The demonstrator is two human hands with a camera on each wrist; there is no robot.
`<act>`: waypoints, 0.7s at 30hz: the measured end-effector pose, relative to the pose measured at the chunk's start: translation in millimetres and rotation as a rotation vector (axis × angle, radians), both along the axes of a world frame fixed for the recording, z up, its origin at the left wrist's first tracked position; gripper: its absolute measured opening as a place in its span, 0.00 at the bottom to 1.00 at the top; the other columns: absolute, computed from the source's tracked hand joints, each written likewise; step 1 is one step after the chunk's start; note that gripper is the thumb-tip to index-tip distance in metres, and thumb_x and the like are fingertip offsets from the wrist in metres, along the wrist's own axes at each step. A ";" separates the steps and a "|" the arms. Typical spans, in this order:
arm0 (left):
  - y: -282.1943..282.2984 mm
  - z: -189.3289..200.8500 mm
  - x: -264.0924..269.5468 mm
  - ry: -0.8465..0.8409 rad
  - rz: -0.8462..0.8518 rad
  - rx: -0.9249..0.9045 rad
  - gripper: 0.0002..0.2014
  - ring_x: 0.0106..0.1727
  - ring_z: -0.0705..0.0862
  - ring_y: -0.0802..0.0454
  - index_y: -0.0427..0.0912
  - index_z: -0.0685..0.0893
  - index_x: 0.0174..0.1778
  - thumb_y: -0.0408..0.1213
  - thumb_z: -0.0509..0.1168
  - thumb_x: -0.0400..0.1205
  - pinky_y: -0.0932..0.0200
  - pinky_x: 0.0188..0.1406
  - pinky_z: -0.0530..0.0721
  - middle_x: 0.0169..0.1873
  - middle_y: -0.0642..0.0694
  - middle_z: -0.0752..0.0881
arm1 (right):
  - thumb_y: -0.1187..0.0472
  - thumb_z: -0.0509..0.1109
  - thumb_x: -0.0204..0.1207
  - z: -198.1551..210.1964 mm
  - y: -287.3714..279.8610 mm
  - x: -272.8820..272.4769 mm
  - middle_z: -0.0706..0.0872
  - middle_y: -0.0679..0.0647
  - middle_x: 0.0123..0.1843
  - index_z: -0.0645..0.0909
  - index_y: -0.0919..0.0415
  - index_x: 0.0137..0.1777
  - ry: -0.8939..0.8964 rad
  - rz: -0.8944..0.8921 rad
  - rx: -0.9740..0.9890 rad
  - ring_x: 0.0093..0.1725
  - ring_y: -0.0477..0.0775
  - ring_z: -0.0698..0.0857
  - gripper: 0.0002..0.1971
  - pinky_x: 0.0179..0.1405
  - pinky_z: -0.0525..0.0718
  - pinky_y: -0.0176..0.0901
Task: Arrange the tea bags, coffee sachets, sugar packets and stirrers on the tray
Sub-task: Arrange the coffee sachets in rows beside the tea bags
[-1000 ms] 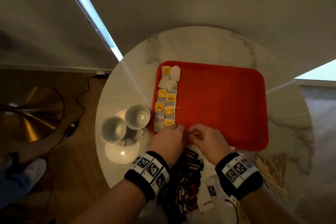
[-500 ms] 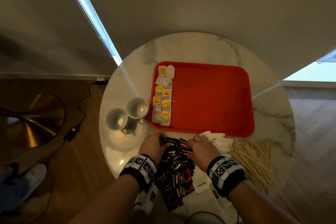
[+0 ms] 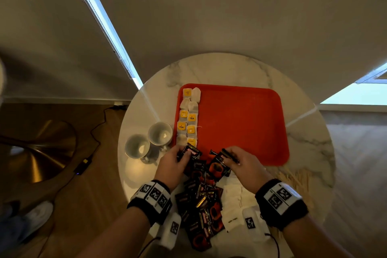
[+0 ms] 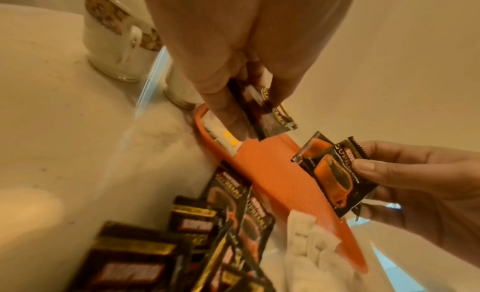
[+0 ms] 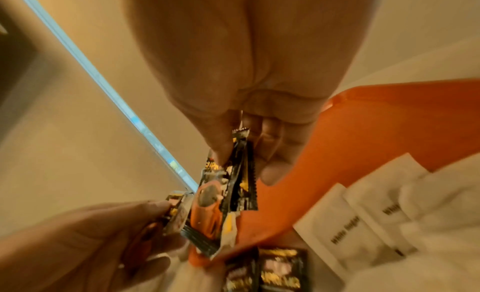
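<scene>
Head view looks straight down on a round marble surface (image 3: pixel 240 69) with a red tray (image 3: pixel 240 123) on it. Tea bags (image 3: pixel 188 117) sit in two neat columns along the tray's left edge. Left hand (image 3: pixel 173 165) has its fingers pinched on a black coffee sachet (image 3: pixel 191 153) right at the tray's near-left corner, and the right hand (image 3: pixel 244 163) is gripping a couple more sachets (image 3: pixel 218 166) over the near rim (wrist views show the thumbs clamped on them). Loose sachet pile (image 3: pixel 201 207) lies near, white sugar packets (image 3: pixel 232 201) to its right, wooden stirrers (image 3: pixel 299 180) further right, all off the tray. Two cups (image 3: pixel 148 140) stand left of the tray.
</scene>
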State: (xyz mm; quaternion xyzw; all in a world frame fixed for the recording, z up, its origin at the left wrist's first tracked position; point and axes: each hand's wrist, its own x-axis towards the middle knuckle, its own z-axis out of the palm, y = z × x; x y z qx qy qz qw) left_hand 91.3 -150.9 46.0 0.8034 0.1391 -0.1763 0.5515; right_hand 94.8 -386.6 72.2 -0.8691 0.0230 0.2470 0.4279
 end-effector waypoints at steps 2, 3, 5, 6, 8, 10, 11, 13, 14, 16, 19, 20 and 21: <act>-5.8 7.3 4.8 0.021 0.039 -0.076 0.07 0.55 0.90 0.57 0.51 0.84 0.59 0.44 0.64 0.88 0.47 0.60 0.90 0.52 0.53 0.92 | 0.54 0.68 0.86 4.7 -1.0 4.7 0.90 0.44 0.51 0.82 0.45 0.59 -0.007 -0.029 0.079 0.51 0.44 0.88 0.06 0.56 0.85 0.49; -10.2 10.9 6.9 0.037 0.048 -0.114 0.08 0.57 0.90 0.55 0.50 0.83 0.61 0.43 0.63 0.89 0.44 0.61 0.89 0.54 0.52 0.91 | 0.54 0.69 0.86 7.0 -0.7 6.7 0.91 0.45 0.51 0.83 0.44 0.58 0.000 -0.043 0.116 0.51 0.44 0.88 0.05 0.57 0.86 0.51; -20.7 19.3 10.5 0.090 0.077 -0.237 0.11 0.57 0.91 0.52 0.48 0.79 0.67 0.42 0.62 0.89 0.39 0.59 0.90 0.58 0.47 0.90 | 0.56 0.69 0.85 12.1 1.3 10.1 0.91 0.46 0.51 0.83 0.43 0.56 0.013 -0.065 0.169 0.51 0.46 0.89 0.05 0.59 0.87 0.55; -25.8 23.3 11.7 0.132 0.100 -0.321 0.12 0.56 0.91 0.50 0.47 0.78 0.68 0.40 0.62 0.89 0.39 0.54 0.92 0.59 0.44 0.89 | 0.56 0.69 0.85 13.5 2.4 12.0 0.92 0.46 0.51 0.84 0.43 0.55 0.016 -0.075 0.187 0.51 0.46 0.90 0.06 0.59 0.87 0.57; -33.8 30.4 12.4 0.202 0.108 -0.439 0.12 0.52 0.93 0.48 0.44 0.78 0.67 0.42 0.63 0.89 0.44 0.47 0.93 0.58 0.40 0.90 | 0.57 0.69 0.85 16.4 4.8 15.8 0.92 0.45 0.51 0.84 0.43 0.55 0.015 -0.101 0.198 0.51 0.46 0.90 0.06 0.58 0.88 0.55; -39.4 35.7 11.0 0.223 0.055 -0.499 0.13 0.55 0.92 0.43 0.42 0.82 0.65 0.43 0.67 0.87 0.44 0.47 0.93 0.57 0.37 0.90 | 0.58 0.70 0.85 17.4 6.8 18.8 0.92 0.45 0.50 0.84 0.44 0.55 -0.007 -0.125 0.208 0.50 0.47 0.91 0.06 0.53 0.90 0.47; -40.7 36.0 10.2 0.229 0.037 -0.525 0.13 0.56 0.91 0.40 0.41 0.83 0.65 0.41 0.68 0.86 0.45 0.48 0.93 0.58 0.36 0.90 | 0.57 0.71 0.84 19.1 8.3 20.1 0.92 0.46 0.49 0.84 0.45 0.54 -0.032 -0.150 0.207 0.49 0.47 0.91 0.05 0.48 0.89 0.40; -43.3 35.9 9.5 0.238 0.069 -0.587 0.13 0.57 0.91 0.39 0.38 0.83 0.65 0.35 0.68 0.86 0.46 0.48 0.93 0.59 0.34 0.89 | 0.55 0.76 0.81 22.9 10.8 21.6 0.91 0.47 0.47 0.83 0.49 0.54 -0.089 -0.248 0.194 0.44 0.41 0.90 0.05 0.38 0.85 0.29; -44.3 35.9 10.2 0.231 0.105 -0.620 0.12 0.57 0.91 0.39 0.39 0.82 0.66 0.34 0.68 0.86 0.43 0.51 0.92 0.60 0.34 0.89 | 0.54 0.78 0.79 23.4 12.4 21.8 0.90 0.48 0.47 0.83 0.51 0.53 -0.092 -0.293 0.197 0.42 0.39 0.90 0.08 0.36 0.85 0.28; -47.0 37.7 12.3 0.193 0.168 -0.676 0.11 0.60 0.90 0.36 0.45 0.81 0.64 0.31 0.67 0.86 0.37 0.59 0.89 0.61 0.37 0.89 | 0.50 0.81 0.75 19.7 16.3 22.6 0.90 0.51 0.45 0.82 0.51 0.52 -0.040 -0.309 0.197 0.39 0.42 0.91 0.12 0.39 0.91 0.39; -51.2 40.6 15.2 0.166 0.185 -0.752 0.11 0.59 0.91 0.38 0.50 0.83 0.56 0.27 0.66 0.86 0.41 0.56 0.90 0.55 0.40 0.92 | 0.53 0.79 0.76 6.7 22.3 25.0 0.91 0.54 0.44 0.82 0.50 0.48 0.017 -0.296 0.183 0.41 0.54 0.93 0.08 0.44 0.93 0.59; -52.4 40.8 16.2 0.168 0.194 -0.776 0.12 0.57 0.91 0.39 0.51 0.84 0.54 0.27 0.66 0.86 0.44 0.55 0.90 0.54 0.41 0.93 | 0.57 0.78 0.78 4.1 23.5 27.4 0.90 0.56 0.44 0.82 0.51 0.48 0.022 -0.337 0.222 0.42 0.57 0.93 0.06 0.44 0.93 0.61; -52.8 40.7 17.6 0.175 0.215 -0.793 0.12 0.57 0.91 0.40 0.52 0.86 0.52 0.28 0.65 0.86 0.45 0.54 0.90 0.54 0.40 0.93 | 0.61 0.77 0.79 2.8 25.1 30.4 0.90 0.59 0.46 0.82 0.52 0.50 0.023 -0.376 0.266 0.44 0.61 0.93 0.06 0.43 0.93 0.61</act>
